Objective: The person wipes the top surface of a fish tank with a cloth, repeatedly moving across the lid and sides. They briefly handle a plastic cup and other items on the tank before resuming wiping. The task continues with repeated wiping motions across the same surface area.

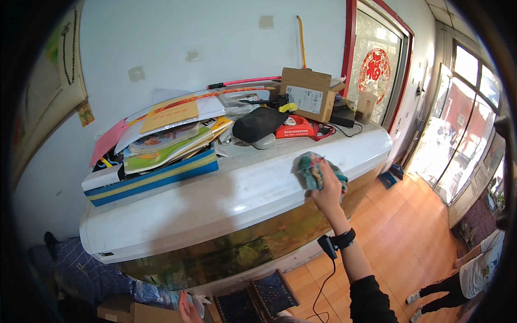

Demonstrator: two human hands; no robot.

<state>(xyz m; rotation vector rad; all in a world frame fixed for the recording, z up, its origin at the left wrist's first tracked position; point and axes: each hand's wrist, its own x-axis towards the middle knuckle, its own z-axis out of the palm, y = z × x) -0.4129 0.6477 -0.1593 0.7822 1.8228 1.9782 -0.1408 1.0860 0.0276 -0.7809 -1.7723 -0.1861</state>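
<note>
My right hand point(328, 189) presses a crumpled, multicoloured cloth point(311, 171) on the white, curved lid of an aquarium point(258, 189), right of its middle. A black strap with a small corded device circles that wrist. Low in the picture, my left hand point(187, 309) is partly visible with its fingers raised in front of the tank; nothing shows in its grasp, and its lower part is cut off. Below the lid, the glass front point(250, 252) looks greenish brown.
A blue box point(153, 177) heaped with books and papers, a black pouch point(260, 124), a red box point(295, 127) and an open cardboard box point(309, 97) stand on the lid. Below are dark woven seats point(274, 292). Another person point(478, 262) stands at the lower right.
</note>
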